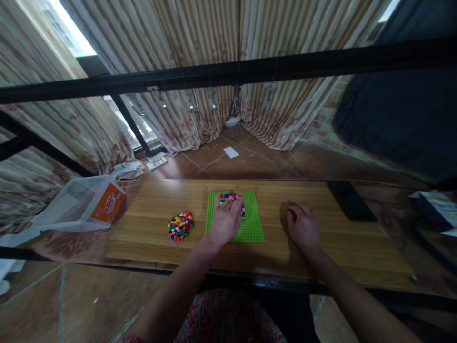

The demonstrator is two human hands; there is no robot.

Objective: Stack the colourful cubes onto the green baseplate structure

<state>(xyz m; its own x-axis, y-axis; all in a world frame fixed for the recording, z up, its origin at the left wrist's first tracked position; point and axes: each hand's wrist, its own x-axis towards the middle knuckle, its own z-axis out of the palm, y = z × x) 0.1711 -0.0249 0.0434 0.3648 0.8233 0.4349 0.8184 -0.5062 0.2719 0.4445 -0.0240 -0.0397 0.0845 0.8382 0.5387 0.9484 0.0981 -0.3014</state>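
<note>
A green studded baseplate [253,224] lies on the wooden board in front of me. Small colourful toy bricks [232,196] are fixed on it in a row along its upper part, and more run down on the right side. My left hand [225,221] is over the plate, its fingers bent down and together at the bricks; whatever they pinch is hidden beneath them. Left of the plate sits a pile of loose small bricks [180,226] in many colours. To the right of the plate, my right hand [303,226] rests on the board, loosely curled, with nothing visible in it.
A dark phone-like slab [351,200] lies on the board's right part. At the left stands a clear plastic box [74,205] with an orange label. A black metal rail [214,74] crosses beyond the board, before striped curtains [200,38]. Papers [231,152] lie on the tiled floor.
</note>
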